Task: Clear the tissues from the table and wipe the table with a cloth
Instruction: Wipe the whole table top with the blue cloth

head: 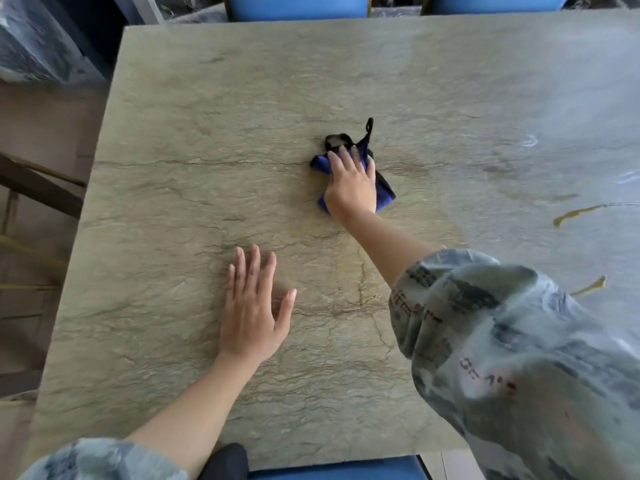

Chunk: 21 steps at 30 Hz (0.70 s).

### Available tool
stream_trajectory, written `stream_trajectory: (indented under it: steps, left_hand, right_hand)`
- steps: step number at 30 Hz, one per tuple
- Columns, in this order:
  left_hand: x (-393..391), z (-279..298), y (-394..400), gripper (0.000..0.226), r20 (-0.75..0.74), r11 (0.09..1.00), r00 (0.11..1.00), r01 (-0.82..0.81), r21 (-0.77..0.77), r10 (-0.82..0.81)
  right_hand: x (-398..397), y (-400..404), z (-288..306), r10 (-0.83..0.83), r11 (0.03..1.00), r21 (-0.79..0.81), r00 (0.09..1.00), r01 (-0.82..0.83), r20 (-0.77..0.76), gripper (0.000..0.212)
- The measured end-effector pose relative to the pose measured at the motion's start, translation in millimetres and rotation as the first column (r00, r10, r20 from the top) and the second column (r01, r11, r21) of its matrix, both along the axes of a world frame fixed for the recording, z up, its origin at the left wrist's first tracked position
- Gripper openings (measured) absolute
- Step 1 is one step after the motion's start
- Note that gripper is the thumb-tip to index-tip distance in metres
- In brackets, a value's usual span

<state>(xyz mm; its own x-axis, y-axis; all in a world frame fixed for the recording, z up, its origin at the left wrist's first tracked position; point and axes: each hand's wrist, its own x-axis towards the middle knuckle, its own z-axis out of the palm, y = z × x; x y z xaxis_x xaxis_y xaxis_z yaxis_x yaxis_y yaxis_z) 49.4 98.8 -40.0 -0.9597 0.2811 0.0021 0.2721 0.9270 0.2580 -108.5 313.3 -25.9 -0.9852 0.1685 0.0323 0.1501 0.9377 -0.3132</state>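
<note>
A blue cloth with black edging (382,190) lies bunched near the middle of the grey-green stone table (173,168). My right hand (351,183) presses flat on top of the cloth, fingers spread over it and pointing away from me. My left hand (254,306) rests palm down on the bare tabletop nearer to me, fingers apart, holding nothing. No tissues show anywhere on the table.
Yellowish streaks of spilled liquid (576,213) and a smaller one (590,287) mark the table's right side. Blue chairs stand at the far edge (296,6) and at the near edge (332,471). The table's left edge drops to a tiled floor.
</note>
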Motion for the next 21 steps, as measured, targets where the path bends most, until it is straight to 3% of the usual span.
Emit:
stream_trajectory:
  steps: [6, 8, 11, 15, 17, 21]
  left_hand:
    - [0, 0, 0, 0.069, -0.005, 1.000, 1.000, -0.006, -0.013, 0.006]
    - [0, -1, 0, 0.069, -0.001, 1.000, 1.000, -0.013, -0.016, 0.013]
    - [0, -2, 0, 0.070, 0.008, 1.000, 1.000, -0.012, -0.016, 0.012]
    - [-1, -1, 0, 0.070, 0.008, 1.000, 1.000, -0.008, -0.013, 0.008]
    - [0, -1, 0, 0.069, 0.005, 1.000, 1.000, -0.005, -0.016, 0.006]
    - [1, -2, 0, 0.061, -0.030, 1.000, 1.000, -0.007, 0.024, 0.008]
  right_hand:
    - [78, 10, -7, 0.419, 0.907, -0.027, 0.907, -0.420, -0.045, 0.048]
    - [98, 34, -9, 0.358, 0.933, -0.019, 0.932, -0.359, -0.060, 0.046]
    - [99, 55, -9, 0.078, 0.996, -0.035, 0.995, -0.080, -0.063, 0.046]
    - [88, 29, -4, -0.147, 0.989, -0.031, 0.989, 0.147, -0.013, 0.050]
    - [99, 5, -1, -0.131, 0.991, -0.026, 0.991, 0.131, -0.010, 0.052]
    - [163, -40, 0, 0.094, 0.993, -0.064, 0.995, -0.095, -0.032, 0.055]
